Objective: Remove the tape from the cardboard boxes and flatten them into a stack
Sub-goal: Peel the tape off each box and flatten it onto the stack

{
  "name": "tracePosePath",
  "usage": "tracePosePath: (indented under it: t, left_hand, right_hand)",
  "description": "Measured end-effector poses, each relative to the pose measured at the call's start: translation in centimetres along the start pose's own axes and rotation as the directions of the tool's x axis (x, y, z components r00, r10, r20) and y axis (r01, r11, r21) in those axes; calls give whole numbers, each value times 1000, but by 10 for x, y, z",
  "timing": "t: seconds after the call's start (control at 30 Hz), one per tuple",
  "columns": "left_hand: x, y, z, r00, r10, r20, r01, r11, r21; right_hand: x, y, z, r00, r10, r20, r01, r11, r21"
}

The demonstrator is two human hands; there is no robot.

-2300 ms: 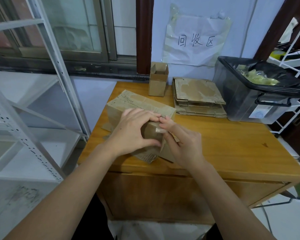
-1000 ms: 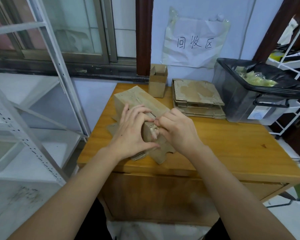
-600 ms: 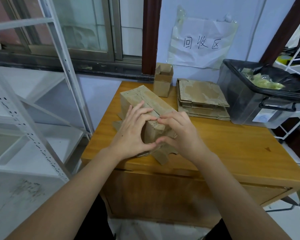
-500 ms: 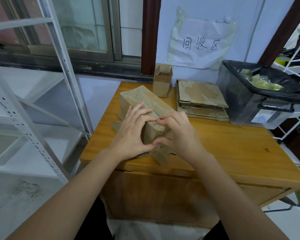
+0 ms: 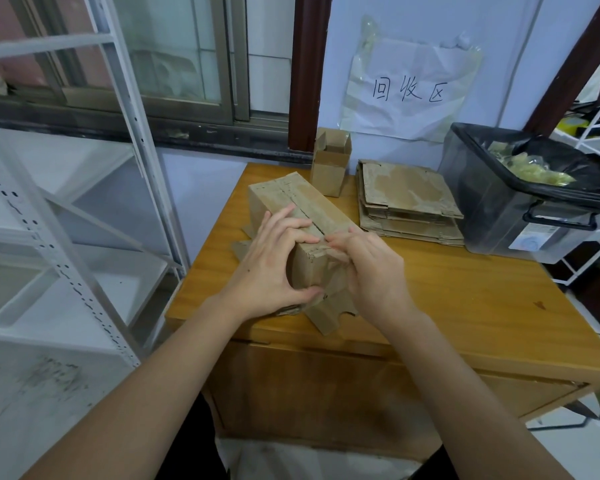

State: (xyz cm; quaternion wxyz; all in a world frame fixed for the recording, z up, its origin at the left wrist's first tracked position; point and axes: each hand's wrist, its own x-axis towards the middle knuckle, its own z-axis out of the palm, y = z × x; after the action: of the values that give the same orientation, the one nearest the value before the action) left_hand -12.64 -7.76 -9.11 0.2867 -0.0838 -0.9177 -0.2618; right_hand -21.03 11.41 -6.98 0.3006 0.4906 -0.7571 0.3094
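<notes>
A long brown cardboard box (image 5: 291,199) lies on the wooden table (image 5: 465,296), its near end toward me, with a seam running along its top. My left hand (image 5: 267,268) clasps the near end, thumb below and fingers on the top. My right hand (image 5: 371,271) grips the same end from the right, fingertips at the top seam. Loose flaps stick out under the box at the table's front. Any tape under my fingers is hidden. A stack of flattened boxes (image 5: 409,199) lies behind on the right. A small upright open box (image 5: 331,161) stands at the back.
A dark plastic bin (image 5: 520,202) lined with a black bag and holding crumpled tape sits at the table's right end. White metal shelving (image 5: 66,216) stands close on the left. A paper sign (image 5: 409,88) hangs on the wall.
The box has turned so its near end points toward me. My right hand went from pinching at the end face to gripping the end's right side, fingertips at the top seam. My left hand stays on it.
</notes>
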Motion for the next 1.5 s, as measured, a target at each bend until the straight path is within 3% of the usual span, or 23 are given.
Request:
tracePosePath:
  t: [0.4, 0.67, 0.97, 1.13, 1.33, 1.5]
  left_hand:
    - [3, -3, 1, 1000, 1, -4, -2, 999, -32]
    - [4, -2, 2, 1000, -12, -21, 11, 997, -70]
    - [0, -4, -3, 1000, 14, 21, -14, 1000, 20]
    - [1, -4, -1, 1000, 25, 4, -25, 1000, 15]
    - [0, -6, 1, 1000, 5, -8, -5, 1000, -4]
    - [0, -4, 0, 1000, -6, -4, 6, 1000, -18]
  right_hand:
    - [-15, 14, 12, 984, -141, -111, 143, 990, 13]
    - [-22, 19, 9, 986, -168, 18, 166, 981, 98]
    - [-4, 6, 17, 999, 0, -50, 5, 996, 88]
    - [-3, 10, 2, 992, 121, -26, -113, 971, 209]
    - [-9, 9, -4, 997, 77, -26, -67, 960, 273]
    - [-15, 4, -9, 993, 120, 22, -121, 952, 281]
